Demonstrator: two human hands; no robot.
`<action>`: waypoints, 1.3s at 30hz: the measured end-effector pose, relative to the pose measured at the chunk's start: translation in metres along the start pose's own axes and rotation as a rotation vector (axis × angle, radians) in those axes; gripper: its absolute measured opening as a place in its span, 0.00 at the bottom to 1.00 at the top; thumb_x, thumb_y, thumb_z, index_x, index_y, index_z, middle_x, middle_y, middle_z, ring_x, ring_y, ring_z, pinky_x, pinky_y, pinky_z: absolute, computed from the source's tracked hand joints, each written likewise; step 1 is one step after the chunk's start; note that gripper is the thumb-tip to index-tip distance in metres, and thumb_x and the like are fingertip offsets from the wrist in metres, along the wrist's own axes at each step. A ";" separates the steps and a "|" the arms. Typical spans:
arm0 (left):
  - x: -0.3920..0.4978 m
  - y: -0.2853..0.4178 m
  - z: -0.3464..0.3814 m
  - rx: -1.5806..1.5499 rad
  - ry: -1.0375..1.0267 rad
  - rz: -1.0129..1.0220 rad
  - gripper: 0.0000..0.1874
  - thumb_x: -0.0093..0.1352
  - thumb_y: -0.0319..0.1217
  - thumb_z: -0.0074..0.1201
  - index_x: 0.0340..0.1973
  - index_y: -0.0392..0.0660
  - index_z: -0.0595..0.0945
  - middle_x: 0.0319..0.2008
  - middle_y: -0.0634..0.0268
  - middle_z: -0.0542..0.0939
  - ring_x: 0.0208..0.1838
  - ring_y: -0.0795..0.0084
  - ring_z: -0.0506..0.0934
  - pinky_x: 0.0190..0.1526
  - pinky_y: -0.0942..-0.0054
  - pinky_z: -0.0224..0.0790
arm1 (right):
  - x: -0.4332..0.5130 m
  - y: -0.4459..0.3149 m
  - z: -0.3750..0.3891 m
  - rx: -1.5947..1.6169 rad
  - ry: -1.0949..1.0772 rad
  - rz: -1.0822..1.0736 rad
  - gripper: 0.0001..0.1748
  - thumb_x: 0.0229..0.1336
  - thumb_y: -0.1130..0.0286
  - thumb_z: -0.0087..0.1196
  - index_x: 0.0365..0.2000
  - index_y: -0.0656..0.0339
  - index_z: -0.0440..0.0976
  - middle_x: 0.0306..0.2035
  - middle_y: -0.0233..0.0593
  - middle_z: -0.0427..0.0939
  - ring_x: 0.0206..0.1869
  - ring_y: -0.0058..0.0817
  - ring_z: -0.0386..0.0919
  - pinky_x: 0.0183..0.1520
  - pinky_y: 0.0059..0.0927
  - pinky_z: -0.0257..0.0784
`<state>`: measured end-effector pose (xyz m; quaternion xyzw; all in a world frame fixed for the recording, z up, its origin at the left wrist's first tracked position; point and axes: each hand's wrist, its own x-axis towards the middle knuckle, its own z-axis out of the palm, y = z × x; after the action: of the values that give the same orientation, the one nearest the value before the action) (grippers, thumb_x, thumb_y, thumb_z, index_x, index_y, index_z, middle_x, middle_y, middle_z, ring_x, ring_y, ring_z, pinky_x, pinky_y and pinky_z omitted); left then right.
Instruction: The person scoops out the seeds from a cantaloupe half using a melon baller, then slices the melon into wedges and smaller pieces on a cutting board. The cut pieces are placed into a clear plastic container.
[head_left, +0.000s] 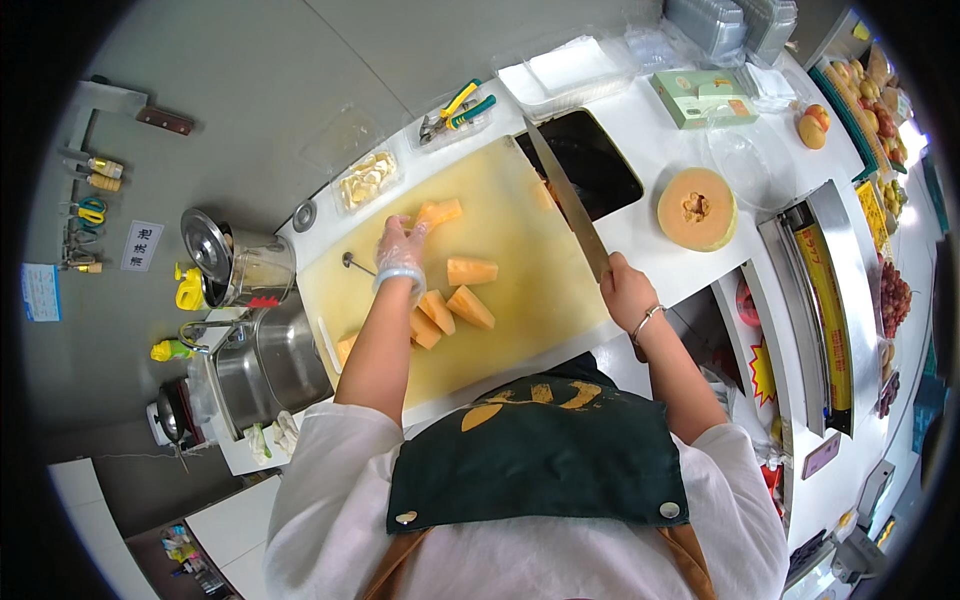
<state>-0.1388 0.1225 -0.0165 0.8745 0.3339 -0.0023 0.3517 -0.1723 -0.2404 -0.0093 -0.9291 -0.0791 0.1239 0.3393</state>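
Observation:
A clear plastic glove covers my left hand (400, 247), whose fingers are on a peeled orange melon piece (441, 214) at the far part of the yellowish cutting board (525, 292). My right hand (628, 291) is bare and grips a long-bladed knife (570, 202). Its blade points away from me, over the board's right edge and a black bin opening (581, 161). Several more cut melon pieces (471, 306) lie nearer to me, some partly hidden by my left forearm. Beside my left wrist rests a small metal scoop (358, 262).
Right of the bin stands a halved melon (696, 210), cut face up. Pliers (457, 112) and a plastic box of pale pieces (367, 180) line the back edge. At left are a steel sink (285, 352) and a lidded metal pot (247, 262). A film wrapper (821, 315) stands right.

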 end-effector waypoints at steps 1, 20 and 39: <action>-0.004 -0.005 -0.003 0.099 0.043 0.123 0.19 0.62 0.36 0.59 0.47 0.44 0.75 0.42 0.55 0.78 0.44 0.59 0.77 0.49 0.64 0.68 | -0.005 0.000 0.001 0.010 -0.018 0.003 0.08 0.58 0.69 0.42 0.33 0.64 0.61 0.23 0.60 0.75 0.29 0.57 0.74 0.34 0.53 0.69; -0.046 0.030 0.085 0.146 -0.223 0.728 0.16 0.56 0.26 0.61 0.40 0.47 0.77 0.41 0.57 0.77 0.48 0.57 0.75 0.50 0.65 0.68 | -0.020 0.016 0.036 0.984 -0.392 0.365 0.06 0.63 0.67 0.40 0.31 0.56 0.59 0.16 0.33 0.64 0.11 0.23 0.62 0.13 0.26 0.58; -0.046 0.003 0.100 -0.094 -0.120 0.585 0.15 0.59 0.23 0.58 0.42 0.40 0.77 0.40 0.59 0.78 0.44 0.66 0.76 0.48 0.71 0.68 | -0.016 0.000 0.065 0.954 -0.645 0.288 0.07 0.62 0.67 0.41 0.38 0.56 0.57 0.16 0.33 0.64 0.12 0.22 0.63 0.15 0.24 0.59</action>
<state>-0.1499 0.0320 -0.0791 0.9146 0.0461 0.0630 0.3968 -0.2056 -0.2044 -0.0547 -0.5908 0.0131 0.4665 0.6581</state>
